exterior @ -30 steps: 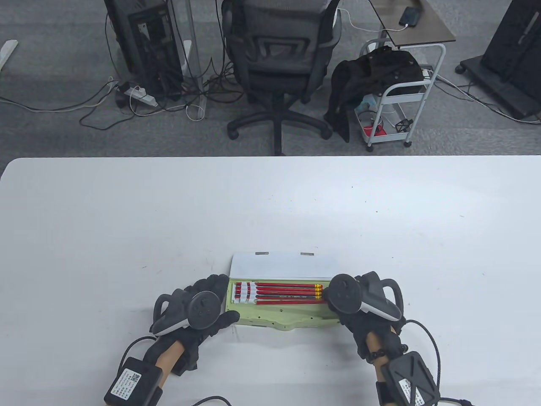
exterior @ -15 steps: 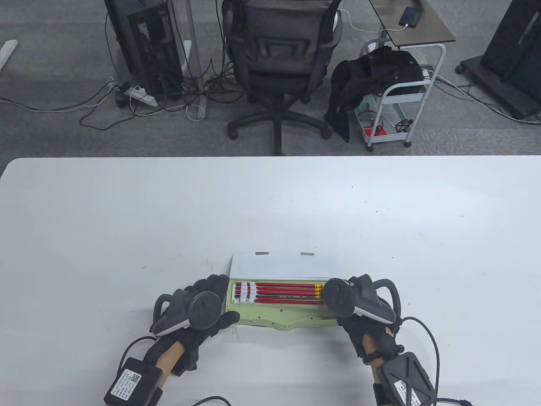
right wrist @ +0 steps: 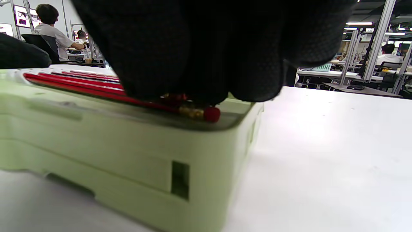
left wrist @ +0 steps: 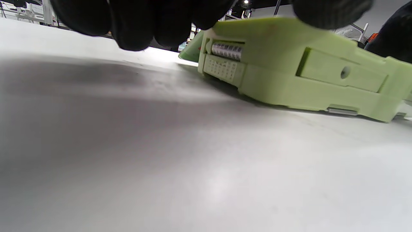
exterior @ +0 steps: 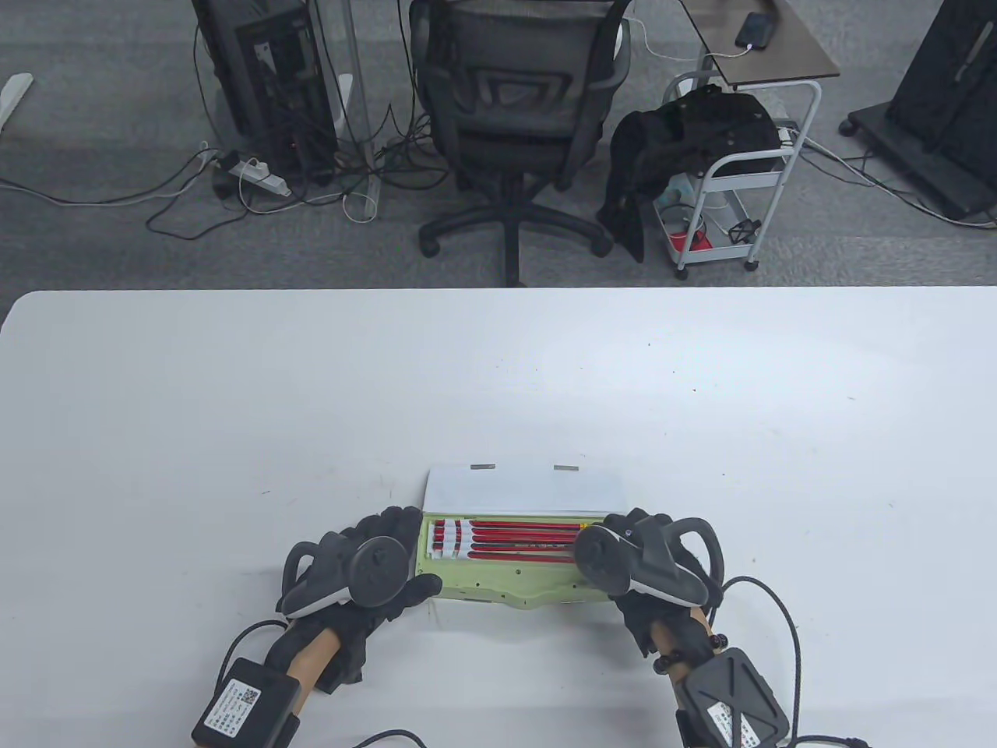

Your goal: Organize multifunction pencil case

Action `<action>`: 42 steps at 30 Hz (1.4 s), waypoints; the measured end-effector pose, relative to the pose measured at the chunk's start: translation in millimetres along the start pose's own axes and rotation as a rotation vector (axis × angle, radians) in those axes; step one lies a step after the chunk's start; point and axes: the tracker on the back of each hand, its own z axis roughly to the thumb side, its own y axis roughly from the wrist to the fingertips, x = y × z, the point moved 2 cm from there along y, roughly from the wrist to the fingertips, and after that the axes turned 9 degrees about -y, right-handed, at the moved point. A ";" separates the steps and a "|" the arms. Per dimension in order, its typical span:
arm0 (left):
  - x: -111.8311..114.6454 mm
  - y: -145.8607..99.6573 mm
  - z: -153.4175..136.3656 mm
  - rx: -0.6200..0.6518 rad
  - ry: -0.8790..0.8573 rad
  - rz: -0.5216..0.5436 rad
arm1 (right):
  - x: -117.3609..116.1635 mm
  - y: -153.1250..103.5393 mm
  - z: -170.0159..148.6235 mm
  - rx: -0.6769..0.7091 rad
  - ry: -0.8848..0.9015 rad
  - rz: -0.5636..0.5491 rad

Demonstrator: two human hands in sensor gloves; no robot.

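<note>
Table view: green pencil case lies open on the white bench near its front edge, white lid folded back on the far side. Red pencils lie side by side in the tray, running left to right. Left hand sits at the case's left end, fingers laid along the end wall and thumb at the front corner. Right hand covers the right end of the tray; its fingers are hidden under the tracker. Left wrist view: fingers hang together just beside the case's left end, thumb on its top edge; a firm grip cannot be told. Right wrist view: right-hand fingers are bunched together, their tips down on the eraser ends of the pencils at the tray's right end; whether they pinch one cannot be told.
</note>
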 end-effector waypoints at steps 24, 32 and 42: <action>0.7 0.1 -0.1 -0.012 -0.007 -0.021 | -15.7 -2.9 -33.5 -0.180 0.049 0.151; 1.1 0.3 -0.1 -0.014 -0.010 -0.026 | -16.5 0.1 -26.0 -0.171 0.028 0.117; 2.0 0.6 0.2 -0.018 -0.012 -0.038 | -17.3 2.6 -14.4 -0.145 0.001 0.094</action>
